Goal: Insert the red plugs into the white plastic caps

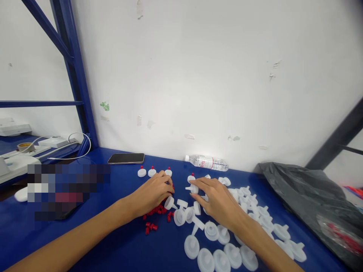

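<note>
My right hand (pixel 217 198) pinches a white plastic nozzle cap (pixel 194 188) between thumb and fingers, its spout pointing left. Just behind it stands a white cap with a red tip (pixel 191 178). Over a pile of small red tip caps (pixel 159 210), my left hand (pixel 154 192) has its fingers curled together. A bit of red shows by those fingertips, but what they grip is mostly hidden. Close below the left fingers lies a loose nozzle cap (pixel 169 203). Several white nozzle caps (pixel 222 260) spread around and beyond my right forearm.
Red-tipped caps (pixel 141 172) stand in a row at the back of the blue table (pixel 119 249). Near the wall lie a phone (pixel 126 158) and a clear bottle (pixel 208 162). A dark plastic bag (pixel 306 196) covers the right side. Cables and power strips (pixel 22 162) sit at left.
</note>
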Tool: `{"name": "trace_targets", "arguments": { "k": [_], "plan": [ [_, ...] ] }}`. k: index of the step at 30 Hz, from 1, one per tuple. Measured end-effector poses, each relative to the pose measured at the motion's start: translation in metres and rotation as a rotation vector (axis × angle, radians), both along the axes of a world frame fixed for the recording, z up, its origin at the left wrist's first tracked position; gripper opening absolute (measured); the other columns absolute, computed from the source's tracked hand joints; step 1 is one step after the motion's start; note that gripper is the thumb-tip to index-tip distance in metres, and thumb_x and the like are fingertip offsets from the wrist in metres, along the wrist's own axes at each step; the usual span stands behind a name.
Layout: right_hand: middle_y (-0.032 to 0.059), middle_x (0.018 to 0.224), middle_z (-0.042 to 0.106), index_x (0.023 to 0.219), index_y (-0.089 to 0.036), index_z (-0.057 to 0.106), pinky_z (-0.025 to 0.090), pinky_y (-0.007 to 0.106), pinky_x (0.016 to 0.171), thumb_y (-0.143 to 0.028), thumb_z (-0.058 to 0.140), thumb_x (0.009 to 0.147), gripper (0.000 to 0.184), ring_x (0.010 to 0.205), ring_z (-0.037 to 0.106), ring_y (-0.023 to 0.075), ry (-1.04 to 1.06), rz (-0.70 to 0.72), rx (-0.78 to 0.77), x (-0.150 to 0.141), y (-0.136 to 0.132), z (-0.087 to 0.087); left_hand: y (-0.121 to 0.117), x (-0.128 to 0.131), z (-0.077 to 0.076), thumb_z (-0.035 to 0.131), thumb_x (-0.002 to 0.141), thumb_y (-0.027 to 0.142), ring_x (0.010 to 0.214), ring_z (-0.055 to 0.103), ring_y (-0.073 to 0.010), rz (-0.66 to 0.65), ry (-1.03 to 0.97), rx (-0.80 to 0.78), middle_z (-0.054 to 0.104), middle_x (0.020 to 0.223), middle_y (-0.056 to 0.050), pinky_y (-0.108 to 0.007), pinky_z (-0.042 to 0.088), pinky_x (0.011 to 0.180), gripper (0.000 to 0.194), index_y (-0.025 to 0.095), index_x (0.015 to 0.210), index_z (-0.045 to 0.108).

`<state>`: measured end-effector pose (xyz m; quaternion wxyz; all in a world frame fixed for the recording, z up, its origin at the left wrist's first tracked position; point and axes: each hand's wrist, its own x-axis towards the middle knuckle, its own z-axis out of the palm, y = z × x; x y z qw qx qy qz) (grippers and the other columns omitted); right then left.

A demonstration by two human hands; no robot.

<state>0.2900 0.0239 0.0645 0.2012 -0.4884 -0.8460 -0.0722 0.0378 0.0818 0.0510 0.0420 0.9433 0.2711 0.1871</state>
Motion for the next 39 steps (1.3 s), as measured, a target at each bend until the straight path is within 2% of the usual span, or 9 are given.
{"name": "trace_targets", "arguments": {
  "k": [6, 11, 17, 23, 28, 39],
  "plan": [
    [0.0090, 0.123, 0.071, 0.132, -0.021, 0.063, 0.057, 0.049, 0.091, -0.025, 0.062, 0.096, 0.037, 0.106, 0.069, 0.0277, 0.002, 0.004, 0.017, 0.000, 0.001, 0.000, 0.008, 0.000, -0.007, 0.049, 0.101, 0.019, 0.098, 0.051, -0.0205, 0.013, -0.021, 0.044, 0.066, 0.104, -0.004, -0.034, 0.042, 0.085, 0.025, 0.020, 0.095, 0.073],
    [0.0081, 0.122, 0.072, 0.131, -0.021, 0.063, 0.056, 0.049, 0.092, -0.025, 0.062, 0.096, 0.035, 0.106, 0.069, 0.0274, 0.011, 0.010, 0.017, -0.001, 0.000, 0.000, 0.007, -0.001, -0.007, 0.052, 0.101, 0.022, 0.100, 0.051, -0.0216, 0.055, 0.015, 0.013, 0.065, 0.106, -0.005, -0.035, 0.043, 0.086, 0.023, 0.020, 0.096, 0.074],
    [0.0082, 0.122, 0.071, 0.131, -0.021, 0.063, 0.056, 0.048, 0.092, -0.027, 0.061, 0.097, 0.035, 0.107, 0.069, 0.0273, 0.021, 0.014, 0.010, -0.001, 0.000, -0.001, 0.000, 0.004, 0.000, 0.054, 0.100, 0.022, 0.098, 0.052, -0.0218, 0.092, 0.007, -0.005, 0.065, 0.104, -0.005, -0.036, 0.044, 0.086, 0.019, 0.020, 0.098, 0.072],
    [0.0079, 0.122, 0.071, 0.132, -0.022, 0.062, 0.054, 0.048, 0.093, -0.028, 0.060, 0.097, 0.035, 0.106, 0.067, 0.0265, 0.035, 0.041, 0.031, -0.002, -0.002, 0.000, -0.012, 0.010, 0.011, 0.053, 0.098, 0.022, 0.094, 0.055, -0.0208, 0.141, -0.142, -0.003, 0.066, 0.100, -0.004, -0.035, 0.046, 0.084, 0.012, 0.019, 0.099, 0.064],
    [0.0088, 0.118, 0.072, 0.131, -0.021, 0.062, 0.052, 0.046, 0.094, -0.030, 0.061, 0.097, 0.035, 0.106, 0.067, 0.0257, 0.045, 0.114, 0.087, -0.004, -0.006, 0.001, -0.019, 0.012, 0.011, 0.056, 0.096, 0.024, 0.090, 0.059, -0.0177, 0.111, -0.263, -0.025, 0.066, 0.097, -0.002, -0.031, 0.047, 0.081, 0.008, 0.020, 0.100, 0.061],
    [0.0089, 0.114, 0.071, 0.129, -0.020, 0.063, 0.052, 0.046, 0.092, -0.031, 0.062, 0.097, 0.034, 0.103, 0.065, 0.0253, 0.024, 0.147, 0.177, -0.005, -0.006, 0.001, -0.017, 0.013, 0.005, 0.056, 0.100, 0.032, 0.084, 0.061, -0.0148, 0.039, -0.313, -0.053, 0.069, 0.093, 0.000, -0.027, 0.047, 0.076, 0.014, 0.021, 0.100, 0.064]
  ]
}}
